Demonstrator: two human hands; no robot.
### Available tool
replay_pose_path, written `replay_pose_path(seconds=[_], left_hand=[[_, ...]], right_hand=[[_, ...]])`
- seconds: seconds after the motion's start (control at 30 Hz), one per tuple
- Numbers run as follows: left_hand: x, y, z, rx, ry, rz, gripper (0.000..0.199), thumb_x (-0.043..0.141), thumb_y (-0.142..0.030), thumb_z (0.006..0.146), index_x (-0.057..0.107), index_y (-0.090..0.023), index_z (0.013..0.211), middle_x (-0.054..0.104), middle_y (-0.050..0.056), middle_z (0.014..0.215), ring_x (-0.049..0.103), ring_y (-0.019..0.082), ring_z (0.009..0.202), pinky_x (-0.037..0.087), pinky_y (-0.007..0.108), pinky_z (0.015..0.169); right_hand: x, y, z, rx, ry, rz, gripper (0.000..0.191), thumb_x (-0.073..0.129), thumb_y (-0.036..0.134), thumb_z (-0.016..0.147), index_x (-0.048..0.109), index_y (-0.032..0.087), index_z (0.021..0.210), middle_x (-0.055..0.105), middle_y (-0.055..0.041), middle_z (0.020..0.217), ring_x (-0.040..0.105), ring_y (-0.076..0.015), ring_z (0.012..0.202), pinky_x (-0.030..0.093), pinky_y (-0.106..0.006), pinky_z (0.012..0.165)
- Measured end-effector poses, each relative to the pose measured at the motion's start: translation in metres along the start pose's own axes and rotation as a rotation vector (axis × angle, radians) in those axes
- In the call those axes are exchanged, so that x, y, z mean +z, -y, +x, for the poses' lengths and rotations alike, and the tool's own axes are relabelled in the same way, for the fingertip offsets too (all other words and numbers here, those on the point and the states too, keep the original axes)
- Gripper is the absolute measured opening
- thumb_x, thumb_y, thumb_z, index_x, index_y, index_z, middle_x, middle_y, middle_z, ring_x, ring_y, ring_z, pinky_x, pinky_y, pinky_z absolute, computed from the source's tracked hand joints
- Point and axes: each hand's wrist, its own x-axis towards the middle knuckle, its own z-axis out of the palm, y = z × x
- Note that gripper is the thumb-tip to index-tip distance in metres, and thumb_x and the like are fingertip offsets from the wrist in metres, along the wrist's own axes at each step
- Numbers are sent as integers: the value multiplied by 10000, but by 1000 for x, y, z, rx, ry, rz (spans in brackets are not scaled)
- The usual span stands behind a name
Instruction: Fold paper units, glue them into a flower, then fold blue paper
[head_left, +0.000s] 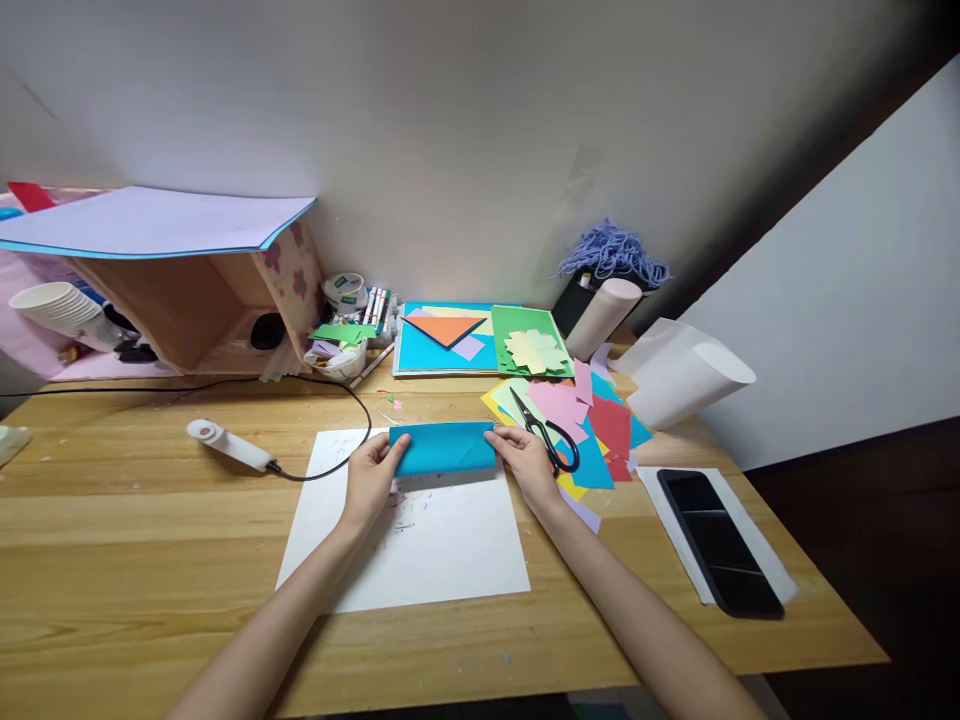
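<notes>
A blue strip of paper (444, 449) is stretched between my two hands, above a white sheet (450, 550) with small marks on it. My left hand (373, 475) pinches its left end between thumb and fingers. At the right end, the thumb and fingers of my right hand (526, 462) grip the same paper. Black-handled scissors (551, 445) lie just beyond my right hand on a pile of coloured paper pieces (609, 425).
A corded white device (231, 445) lies left of the sheet, its black cable curving behind. At the right is a phone (720, 545). Behind stand an open box (289, 285), markers (376, 308), coloured papers (420, 352), a paper roll (611, 310) and blue yarn (615, 252).
</notes>
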Motion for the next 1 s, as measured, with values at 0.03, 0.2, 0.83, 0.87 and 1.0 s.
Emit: replay_pose_path(seconds=[0.03, 0.2, 0.83, 0.87, 1.0], left_hand=[[0, -1, 0, -4, 1, 2, 336, 572, -439, 744, 446, -165, 598, 345, -50, 563, 295, 77, 524, 226, 202, 474], [1, -2, 0, -14, -5, 3, 340, 583, -448, 728, 454, -165, 589, 360, -52, 548, 302, 77, 511, 227, 202, 465], [2, -5, -2, 17, -11, 50, 406, 578, -452, 732, 342, -185, 537, 263, -60, 522, 242, 75, 484, 187, 215, 447], [3, -5, -2, 18, -13, 58, 415, 579, -450, 730, 328, -186, 531, 252, -61, 521, 236, 75, 483, 184, 216, 445], [3, -5, -3, 2, 2, 45, 406, 580, -459, 726, 348, -186, 535, 265, -58, 525, 247, 77, 484, 192, 215, 447]], right_hand=[[0, 1, -1, -5, 1, -6, 225, 746, 355, 579, 663, 160, 656, 648, -10, 657, 567, -134, 604, 442, -255, 605], [0, 4, -3, -37, 14, -58, 211, 721, 358, 616, 658, 159, 644, 639, -8, 638, 559, -132, 597, 431, -250, 594], [0, 2, -4, -57, -36, -72, 319, 718, 410, 610, 647, 158, 792, 687, -66, 793, 629, -196, 731, 487, -289, 639], [0, 2, -4, -55, -37, -72, 312, 717, 408, 611, 645, 159, 785, 685, -64, 786, 628, -193, 721, 484, -285, 627], [-2, 1, -3, -75, -40, -88, 292, 708, 413, 621, 653, 163, 762, 680, -54, 776, 624, -189, 712, 476, -281, 617]])
